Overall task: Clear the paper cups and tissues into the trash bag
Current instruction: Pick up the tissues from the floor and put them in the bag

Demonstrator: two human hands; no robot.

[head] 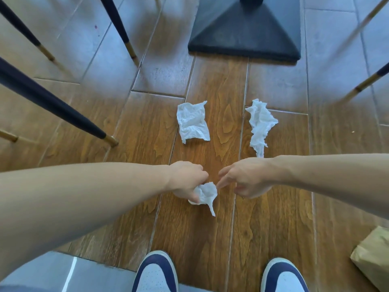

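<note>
My left hand (186, 180) is shut on a crumpled white tissue (207, 194) that hangs below its fingers, above the wooden floor. My right hand (246, 179) is just to the right of it, fingers apart and pointing toward the tissue, holding nothing. Two more crumpled white tissues lie on the floor farther away: a flatter tissue (192, 122) at the centre and a twisted tissue (260, 125) to its right, close to my right wrist. No paper cup is in view.
A black table base (246, 32) stands ahead. Dark chair legs (52, 104) with gold tips slant in at left, and more chair legs (366, 81) at right. A brown paper bag (372, 256) sits at the lower right edge. My two shoes (154, 272) are at the bottom.
</note>
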